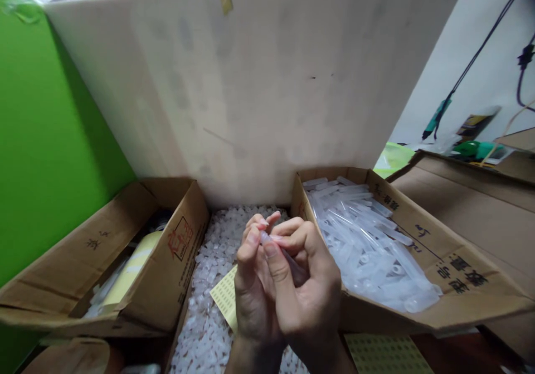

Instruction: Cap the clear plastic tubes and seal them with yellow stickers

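Close together in the middle of the head view, both hands work at one translucent plastic tube (295, 267). My right hand (313, 285) wraps round its body, thumb along the upper side. The narrow end points up and left, where my left hand (254, 285) is closed with thumb and fingers pinched against it. Whether a separate small cap sits on that end, I cannot tell. Beneath the hands lies a mass of small translucent plastic caps (221, 240). A yellow sheet of small labels (225, 293) is partly covered by my left hand.
A cardboard box (418, 246) of translucent tubes (359, 240) stands right. On the left, another box (167, 285) holds a yellow roll (137, 262). A white panel (251, 95) rises behind, a green one (50, 140) at left. Another label sheet (388, 354) lies front right.
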`<state>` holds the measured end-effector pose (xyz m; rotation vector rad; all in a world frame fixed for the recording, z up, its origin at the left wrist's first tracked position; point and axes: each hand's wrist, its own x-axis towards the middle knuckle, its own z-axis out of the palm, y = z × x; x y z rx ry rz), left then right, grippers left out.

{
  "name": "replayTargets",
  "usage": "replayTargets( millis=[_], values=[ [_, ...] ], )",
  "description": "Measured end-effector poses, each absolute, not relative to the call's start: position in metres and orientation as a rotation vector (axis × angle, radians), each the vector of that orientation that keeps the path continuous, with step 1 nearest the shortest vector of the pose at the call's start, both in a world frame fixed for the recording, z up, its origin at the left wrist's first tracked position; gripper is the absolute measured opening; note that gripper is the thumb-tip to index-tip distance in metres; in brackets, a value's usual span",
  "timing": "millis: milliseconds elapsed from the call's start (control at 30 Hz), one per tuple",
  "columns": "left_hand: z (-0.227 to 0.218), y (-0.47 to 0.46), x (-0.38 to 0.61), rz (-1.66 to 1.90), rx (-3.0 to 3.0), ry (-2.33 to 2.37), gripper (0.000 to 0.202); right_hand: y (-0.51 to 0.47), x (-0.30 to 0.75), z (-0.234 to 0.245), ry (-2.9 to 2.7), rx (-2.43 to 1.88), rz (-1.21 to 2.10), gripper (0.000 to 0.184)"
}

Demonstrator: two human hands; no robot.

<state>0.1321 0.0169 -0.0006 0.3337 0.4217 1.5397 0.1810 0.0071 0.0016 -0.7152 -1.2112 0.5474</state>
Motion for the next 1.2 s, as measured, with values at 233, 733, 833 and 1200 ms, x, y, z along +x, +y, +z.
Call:
replayTargets(
  millis=[233, 733, 833, 1200],
  values=[
    [-0.002, 0.021, 0.117, 1.593, 0.782, 0.470, 0.018, 0.005, 0.186, 0.009, -1.012, -0.570, 0.933, 0.016],
    [-0.093, 0.082, 0.021, 0.348, 2.099, 1.894, 0.025, 0.020, 0.211, 0.010, -1.302, -0.982, 0.567, 0.011],
    [-0.102, 0.085, 0.023, 0.299, 2.127, 1.872, 0.024, 0.022, 0.209, 0.009, -1.319, -0.975, 0.556, 0.006],
    [-0.096, 0.081, 0.029, 0.253, 2.166, 1.730, 0.023, 0.024, 0.210, 0.000, -1.234, -0.836, 0.823, 0.009]
  ],
)
